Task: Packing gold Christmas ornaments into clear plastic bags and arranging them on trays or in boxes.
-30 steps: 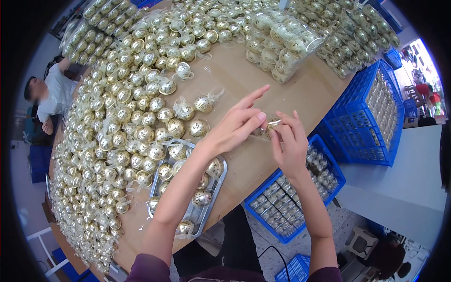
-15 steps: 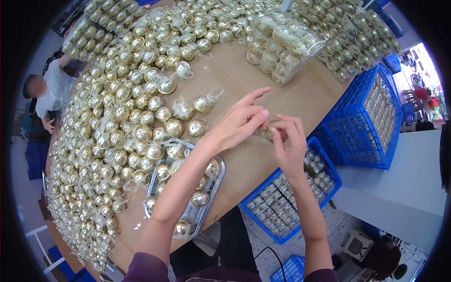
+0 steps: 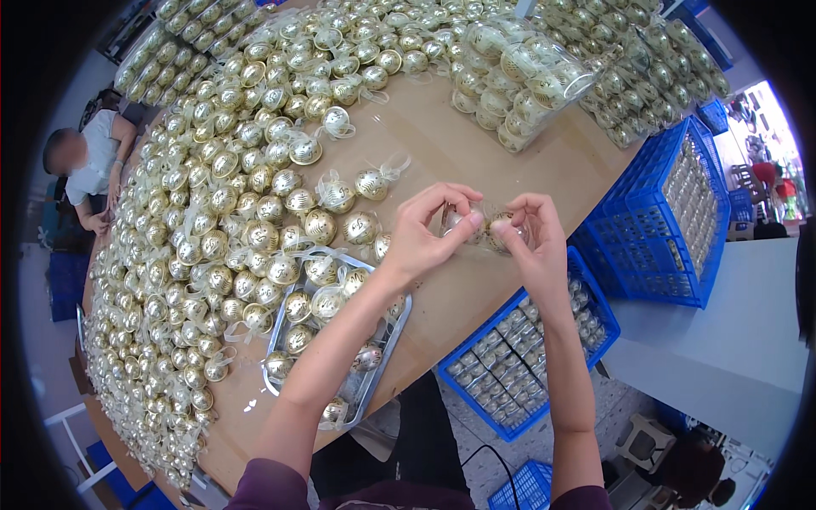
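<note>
Counted: one left hand and one right hand, two in all; at least two balls, partly hidden, held in these; one brown surface; one metal tray; at least three blue crates; one pale stool; one co-worker in white; loose ornaments, too numerous to count.

Gold baubles, tray on tabletop

Left hand and right hand nearly meet — fingers curled, forearms bare.
</note>
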The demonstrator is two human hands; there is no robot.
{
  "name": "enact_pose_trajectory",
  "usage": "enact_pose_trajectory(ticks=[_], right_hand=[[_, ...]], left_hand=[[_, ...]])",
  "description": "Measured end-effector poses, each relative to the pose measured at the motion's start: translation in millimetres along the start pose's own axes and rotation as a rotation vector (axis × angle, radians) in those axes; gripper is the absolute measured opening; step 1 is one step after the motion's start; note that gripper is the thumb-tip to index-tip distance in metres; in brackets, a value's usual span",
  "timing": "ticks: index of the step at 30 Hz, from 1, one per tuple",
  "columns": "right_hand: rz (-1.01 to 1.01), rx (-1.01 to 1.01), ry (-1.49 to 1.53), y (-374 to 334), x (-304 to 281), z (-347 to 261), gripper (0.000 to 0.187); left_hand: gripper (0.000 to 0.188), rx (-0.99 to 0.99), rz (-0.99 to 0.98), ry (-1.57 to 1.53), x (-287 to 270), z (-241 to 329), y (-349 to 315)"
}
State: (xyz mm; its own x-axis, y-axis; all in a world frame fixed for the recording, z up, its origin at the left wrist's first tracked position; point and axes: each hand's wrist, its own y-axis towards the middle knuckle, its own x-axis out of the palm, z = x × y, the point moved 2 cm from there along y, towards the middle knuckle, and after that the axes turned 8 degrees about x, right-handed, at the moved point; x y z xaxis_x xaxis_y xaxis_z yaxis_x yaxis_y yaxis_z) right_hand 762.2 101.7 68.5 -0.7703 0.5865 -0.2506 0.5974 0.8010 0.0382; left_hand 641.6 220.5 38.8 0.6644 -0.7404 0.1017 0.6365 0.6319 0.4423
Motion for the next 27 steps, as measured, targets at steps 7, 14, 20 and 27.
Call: enact_pose_trajectory(ticks=[7,14,20,27], right_hand=[[0.114,-0.238,-0.323,-9,1,-7,0.014],[0.197,-0.449,-0.759,-17,-1,-31,0.02],[0.176,-0.28,-0.574,-14,-4,-24,0.02],[0.096,-0.387,-0.644,-13,-5,-26,0.018]], left_hand=[[0.012,-0.076,0.268,-0.085,22,2,-8],[0.018,0.072,0.31,0.315,29,6,-15],[0.017,0.173,0.439,0.427,35,9,-14],[0.018,0.13,0.44,0.361,40,11,-17]])
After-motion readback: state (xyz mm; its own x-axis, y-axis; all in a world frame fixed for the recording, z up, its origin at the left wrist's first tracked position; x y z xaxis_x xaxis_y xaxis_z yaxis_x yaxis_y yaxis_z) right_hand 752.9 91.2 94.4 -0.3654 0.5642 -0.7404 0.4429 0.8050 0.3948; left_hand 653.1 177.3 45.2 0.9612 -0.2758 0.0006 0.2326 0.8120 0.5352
